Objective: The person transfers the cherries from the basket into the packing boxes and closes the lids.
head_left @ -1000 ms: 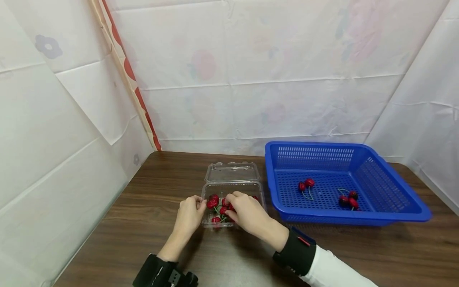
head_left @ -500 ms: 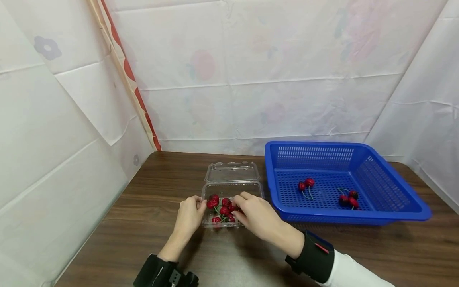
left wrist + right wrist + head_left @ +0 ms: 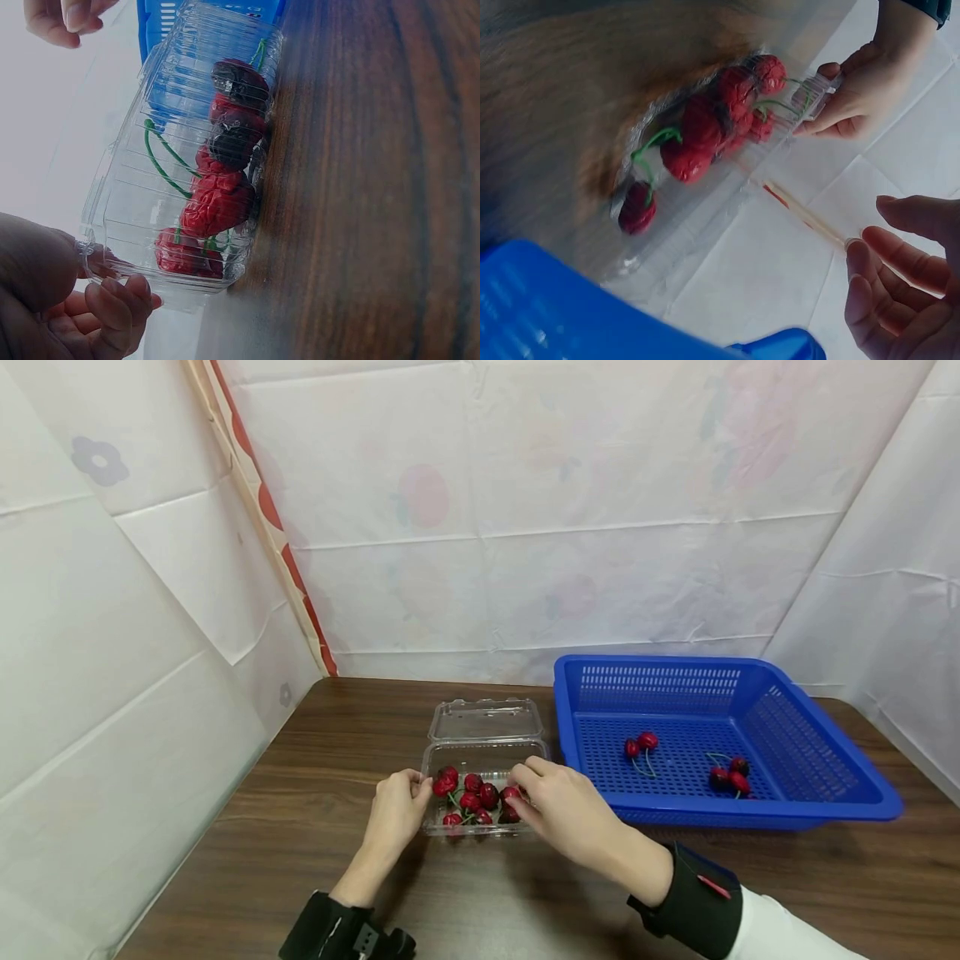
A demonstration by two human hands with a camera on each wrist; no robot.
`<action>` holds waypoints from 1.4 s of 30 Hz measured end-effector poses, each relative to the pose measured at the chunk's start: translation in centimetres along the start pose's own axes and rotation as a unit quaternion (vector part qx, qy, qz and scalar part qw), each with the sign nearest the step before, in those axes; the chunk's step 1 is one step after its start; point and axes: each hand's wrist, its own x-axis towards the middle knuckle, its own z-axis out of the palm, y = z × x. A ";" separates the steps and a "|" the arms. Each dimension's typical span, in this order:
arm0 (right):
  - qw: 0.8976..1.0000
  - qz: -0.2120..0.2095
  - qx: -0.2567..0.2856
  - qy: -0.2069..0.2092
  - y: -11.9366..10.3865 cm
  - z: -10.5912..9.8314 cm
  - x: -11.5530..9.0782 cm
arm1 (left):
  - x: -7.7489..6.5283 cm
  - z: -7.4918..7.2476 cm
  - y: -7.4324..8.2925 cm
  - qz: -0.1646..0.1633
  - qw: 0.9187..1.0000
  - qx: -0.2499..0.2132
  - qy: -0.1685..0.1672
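A clear plastic clamshell box (image 3: 486, 742) lies on the table with its lid raised at the back. Several red and dark cherries (image 3: 488, 796) with green stems fill its front part. At its left side my left hand (image 3: 397, 814) pinches the rim between thumb and fingers, seen closely in the left wrist view (image 3: 97, 307). My right hand (image 3: 573, 814) hovers at the box's right end, above the rightmost cherries. In the right wrist view its thumb and fingers (image 3: 870, 326) are apart, with nothing between them.
A blue perforated plastic basket (image 3: 750, 814) stands just right of the box, with two small groups of cherries (image 3: 727, 779) inside. Brown wood-grain table (image 3: 330, 760) extends to the left and front. White sheets (image 3: 487, 593) enclose the back and sides.
My right hand has moved rightward from the middle of the box to its right end, uncovering more cherries. The left hand has stayed on the rim.
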 end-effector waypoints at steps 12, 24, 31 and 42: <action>0.999 0.011 -0.038 0.015 1.8 -1.8 -1.1 | 0.1 0.1 -0.1 -0.003 1.000 0.001 -0.001; 0.996 0.027 -0.086 -0.009 3.4 -4.0 -1.7 | 0.1 0.0 0.0 -0.004 1.000 0.007 0.002; 0.992 0.046 -0.110 -0.036 4.1 -5.2 -2.0 | 0.0 0.0 0.0 -0.003 1.000 0.005 0.001; 0.983 0.072 -0.135 -0.098 6.3 -6.5 -2.3 | 0.1 0.1 -0.1 -0.002 1.000 0.005 0.002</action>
